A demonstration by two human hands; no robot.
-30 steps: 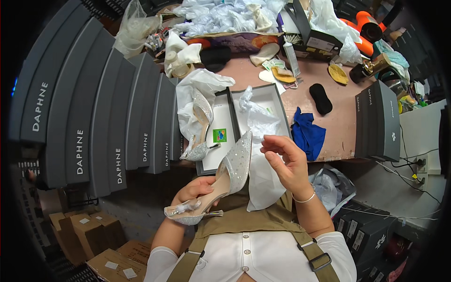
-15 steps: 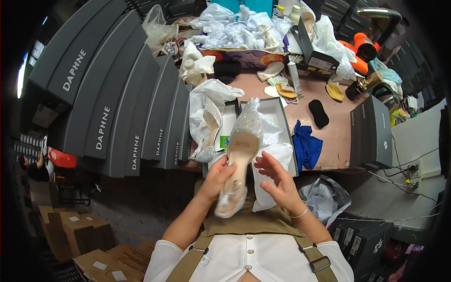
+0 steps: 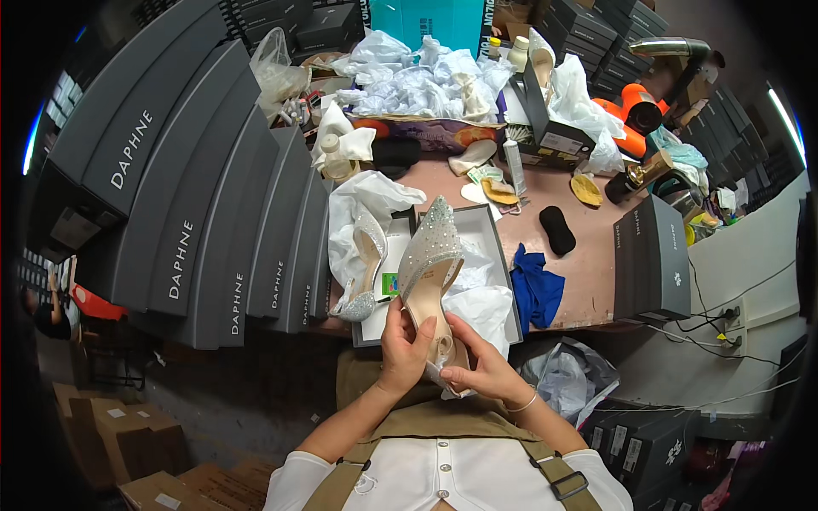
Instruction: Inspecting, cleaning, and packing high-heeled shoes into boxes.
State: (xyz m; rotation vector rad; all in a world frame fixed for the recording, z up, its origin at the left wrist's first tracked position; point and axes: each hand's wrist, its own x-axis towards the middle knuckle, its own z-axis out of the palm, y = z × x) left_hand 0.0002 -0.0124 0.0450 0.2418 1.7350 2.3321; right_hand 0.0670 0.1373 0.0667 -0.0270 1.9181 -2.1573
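A silvery high-heeled shoe [image 3: 433, 255] with a pointed, rhinestone-covered toe is held before me, toe pointing away. My left hand [image 3: 404, 345] grips its left side, thumb lying over the insole. Around the heel end closes my right hand [image 3: 481, 364], fingers along the side and thumb at the back. The matching shoe [image 3: 365, 268] lies to the left on white tissue paper [image 3: 358, 200]. Beneath the held shoe is an open shoebox [image 3: 503, 285] with white tissue inside and a small green packet [image 3: 389, 284] in its left part.
Tall dark shoeboxes [image 3: 217, 213] stand stacked at the left. A blue cloth [image 3: 537, 288] and a black oval pad [image 3: 557, 230] lie right of the open box. Behind are a carton of crumpled tissue [image 3: 426, 132], an orange heat tool [image 3: 637, 109] and more shoeboxes [image 3: 652, 260].
The shoe has turned so its inside faces up toward me. My right hand has come in from the side and taken hold of the heel end. The view has tilted slightly upward.
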